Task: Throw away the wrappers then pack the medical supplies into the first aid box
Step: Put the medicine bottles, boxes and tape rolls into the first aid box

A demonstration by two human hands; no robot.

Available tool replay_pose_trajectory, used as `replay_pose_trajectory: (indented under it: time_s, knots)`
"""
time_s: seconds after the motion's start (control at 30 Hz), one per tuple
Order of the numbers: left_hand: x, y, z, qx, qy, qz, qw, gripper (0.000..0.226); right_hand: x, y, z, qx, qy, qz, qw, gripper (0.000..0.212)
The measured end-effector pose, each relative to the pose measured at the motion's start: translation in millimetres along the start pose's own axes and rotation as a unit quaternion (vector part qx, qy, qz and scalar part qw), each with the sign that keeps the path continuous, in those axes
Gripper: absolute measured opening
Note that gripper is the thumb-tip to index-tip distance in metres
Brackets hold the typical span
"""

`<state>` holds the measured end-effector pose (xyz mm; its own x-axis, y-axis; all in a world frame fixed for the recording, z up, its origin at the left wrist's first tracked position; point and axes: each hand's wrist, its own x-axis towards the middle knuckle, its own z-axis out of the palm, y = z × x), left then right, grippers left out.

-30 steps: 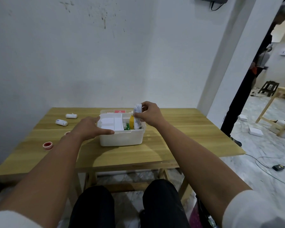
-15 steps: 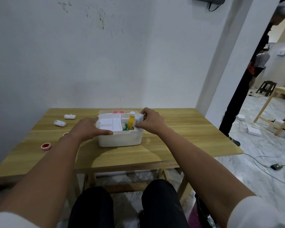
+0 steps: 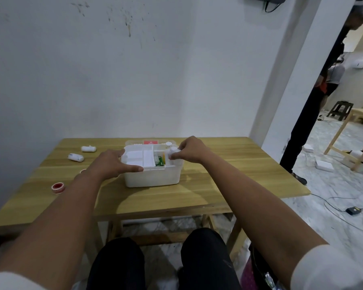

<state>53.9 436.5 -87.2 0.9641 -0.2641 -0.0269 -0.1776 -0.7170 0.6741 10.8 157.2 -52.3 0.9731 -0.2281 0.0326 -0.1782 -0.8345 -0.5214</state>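
Wooden table [image 3: 228,168] against a white wall w/ scuff marks, person seated at it, dark trousers visible below. First aid box [image 3: 153,176], white plastic, open, sits mid-table; its lid [image 3: 150,141] w/ red label lies just behind it. Box contents: white packs in the L compartments, green item [image 3: 160,160] around the middle, rest too small to tell. Left hand [image 3: 111,164] rests on the box's L rim, fingers straight and spread, thumb along the near edge, holding nothing. Right hand [image 3: 190,150] over the box's R end, fingers curled, pinching a white bandage roll [image 3: 172,153] that's partly down in the R compartment. On the table L of the box, well apart: two more white rolls [image 3: 76,157] [image 3: 88,148], plus a red-and-white tape roll [image 3: 58,187] nearer the front edge. Another small red-white item is mostly hidden behind the L forearm. Bkgd R: doorway, someone standing, second wooden table, cables on the floor.
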Motion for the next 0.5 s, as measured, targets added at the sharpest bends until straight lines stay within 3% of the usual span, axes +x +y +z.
replay_pose_trajectory:
  time_s: [0.33, 0.5]
  knots:
    - [6.7, -3.3, 2.3, 0.005, 0.013, -0.011, 1.0, 0.137, 4.5, -7.8, -6.3, 0.008, -0.024, -0.014, 1.0, 0.025]
    - [8.7, -5.5, 2.7, 0.005, 0.016, -0.009, 1.0, 0.139, 8.0, -9.3, -10.3, 0.016, -0.015, -0.029, 0.999, 0.03]
